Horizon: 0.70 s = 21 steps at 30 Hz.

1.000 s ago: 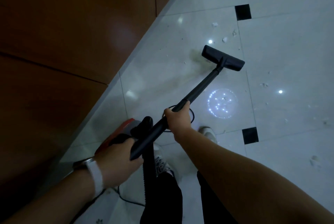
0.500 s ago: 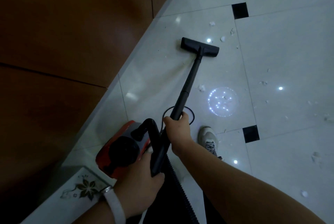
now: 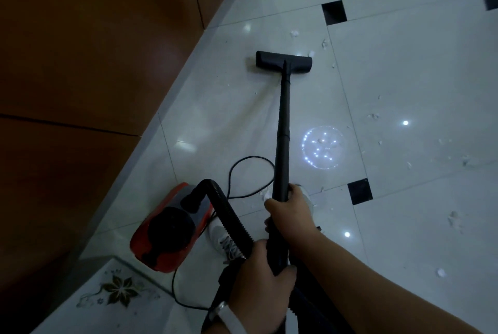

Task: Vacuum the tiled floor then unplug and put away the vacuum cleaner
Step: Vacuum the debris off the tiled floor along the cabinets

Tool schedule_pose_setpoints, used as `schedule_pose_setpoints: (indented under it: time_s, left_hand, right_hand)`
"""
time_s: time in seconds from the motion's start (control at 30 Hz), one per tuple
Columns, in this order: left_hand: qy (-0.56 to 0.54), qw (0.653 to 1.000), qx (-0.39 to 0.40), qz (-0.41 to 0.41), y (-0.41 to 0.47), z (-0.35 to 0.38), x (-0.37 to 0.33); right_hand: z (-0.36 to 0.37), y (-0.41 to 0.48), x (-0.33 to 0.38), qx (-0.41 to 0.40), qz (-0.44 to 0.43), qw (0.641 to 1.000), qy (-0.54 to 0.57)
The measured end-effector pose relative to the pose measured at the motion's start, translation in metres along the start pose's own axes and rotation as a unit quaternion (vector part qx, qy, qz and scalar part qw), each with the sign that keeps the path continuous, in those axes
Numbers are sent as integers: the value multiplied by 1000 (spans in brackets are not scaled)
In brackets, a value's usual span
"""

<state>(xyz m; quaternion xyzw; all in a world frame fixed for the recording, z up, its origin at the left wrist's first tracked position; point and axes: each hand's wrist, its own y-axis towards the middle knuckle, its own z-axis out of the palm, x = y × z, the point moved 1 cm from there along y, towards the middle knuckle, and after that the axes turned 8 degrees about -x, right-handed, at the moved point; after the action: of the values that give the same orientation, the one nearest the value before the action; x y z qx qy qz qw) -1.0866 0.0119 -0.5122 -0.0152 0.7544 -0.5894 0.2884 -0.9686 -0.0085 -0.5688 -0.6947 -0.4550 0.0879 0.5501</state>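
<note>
I had both hands (image 3: 289, 215) clamped on the wand (image 3: 283, 129); best to keep the floor head (image 3: 272, 61) flat, sweeping toward the scraps (image 3: 373, 116).

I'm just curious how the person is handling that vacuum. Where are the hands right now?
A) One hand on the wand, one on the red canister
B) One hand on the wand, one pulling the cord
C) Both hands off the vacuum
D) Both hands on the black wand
D: the right hand grips higher up the black wand and the left hand wraps its lower end, while the red canister sits untouched on the floor.
</note>
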Motion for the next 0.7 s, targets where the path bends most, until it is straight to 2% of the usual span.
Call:
schedule_pose_setpoints:
  time_s: [0.17, 0.23, 0.33, 0.4, 0.57, 0.7]
  left_hand:
    - [32, 994, 72, 80, 5, 17, -12]
    - [47, 992, 51, 110, 23, 20, -18]
    - [82, 988, -25, 131, 61, 34, -33]
    - [88, 989, -32, 115, 84, 56, -49]
    - [13, 1000, 1, 24, 117, 129, -87]
    - [37, 999, -12, 16, 126, 167, -87]
  right_hand:
    - [-46, 1, 1, -1, -32, 998, -59]
    - [-66, 0, -2, 2, -37, 996, -84]
    - [-96, 0, -12, 19, -36, 994, -103]
    - [-114, 2, -18, 33, -33, 994, -100]
    - [-151, 8, -34, 61, -37, 995, -72]
    - [-172, 6, -52, 75, -20, 995, -54]
